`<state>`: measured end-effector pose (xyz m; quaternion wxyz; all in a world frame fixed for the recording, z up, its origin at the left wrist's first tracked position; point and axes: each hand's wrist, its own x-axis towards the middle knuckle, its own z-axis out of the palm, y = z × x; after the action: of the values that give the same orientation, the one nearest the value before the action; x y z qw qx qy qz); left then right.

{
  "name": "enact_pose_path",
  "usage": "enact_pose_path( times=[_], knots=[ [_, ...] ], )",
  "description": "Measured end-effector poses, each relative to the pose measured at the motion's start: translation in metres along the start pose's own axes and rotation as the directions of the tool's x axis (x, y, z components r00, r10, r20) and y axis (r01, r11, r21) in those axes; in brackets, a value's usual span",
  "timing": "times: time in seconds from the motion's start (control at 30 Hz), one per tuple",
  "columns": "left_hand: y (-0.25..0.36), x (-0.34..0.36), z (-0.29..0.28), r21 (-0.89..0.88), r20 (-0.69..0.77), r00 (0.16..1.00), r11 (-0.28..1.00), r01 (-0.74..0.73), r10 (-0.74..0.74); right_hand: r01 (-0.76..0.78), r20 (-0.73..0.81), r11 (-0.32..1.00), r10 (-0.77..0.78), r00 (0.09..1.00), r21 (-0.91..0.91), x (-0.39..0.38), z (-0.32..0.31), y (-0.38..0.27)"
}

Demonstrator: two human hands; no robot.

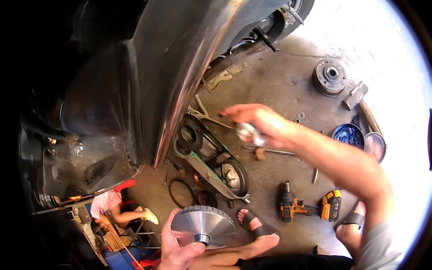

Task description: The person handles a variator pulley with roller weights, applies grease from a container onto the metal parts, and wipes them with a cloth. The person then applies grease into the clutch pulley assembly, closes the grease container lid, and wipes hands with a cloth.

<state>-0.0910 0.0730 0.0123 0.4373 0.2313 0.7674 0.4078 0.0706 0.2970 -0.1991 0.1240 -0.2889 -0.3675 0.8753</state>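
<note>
Head view gives me a grey-brown concrete floor [279, 90], shaded around the hands and glaring white well off to the right hand's right. I see the left hand [180, 252] pinching a shiny silver metal disc with a toothed rim [198, 222], thumb against its hub. The right hand [256, 121] has its fingers curled about a crumpled whitish piece [247, 134], too blurred for me to name.

Left of the right hand, a dark, glossy vehicle panel [175, 58] closes off that side, its long edge slanting down. Between the hands lies an oblong grey metal casing with a green-edged rim [211, 150]. Left of the left hand, well apart, I make out another person in a pink top [105, 202]. Most room for moving is the concrete stretching from the right hand up to a round dark-grey metal drum [332, 76]; a black-and-yellow cordless drill [290, 204] lies right of the left hand.
</note>
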Motion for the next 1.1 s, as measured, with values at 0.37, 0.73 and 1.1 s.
enact_pose_path(
  times=[0.37, 0.73, 1.1],
  knots=[
    [0.0, 0.015, -0.003, 0.1, 0.085, 0.992, 0.992, 0.083, -0.092, 0.067, 0.066, 0.242, -0.502, 0.863, 0.968, 0.183, 0.057, -0.019],
    [0.013, 0.014, 0.011, 0.0, 0.088, 0.984, 0.987, 0.158, -0.158, 0.665, -0.248, 0.744, -0.632, 0.734, 0.069, 0.154, 0.056, -0.032],
    [0.014, 0.011, 0.012, 0.014, 0.11, 0.982, 0.989, 0.15, -0.151, 0.111, 0.251, -0.247, -0.663, 0.705, -0.963, 0.16, 0.033, -0.081]
  ],
)
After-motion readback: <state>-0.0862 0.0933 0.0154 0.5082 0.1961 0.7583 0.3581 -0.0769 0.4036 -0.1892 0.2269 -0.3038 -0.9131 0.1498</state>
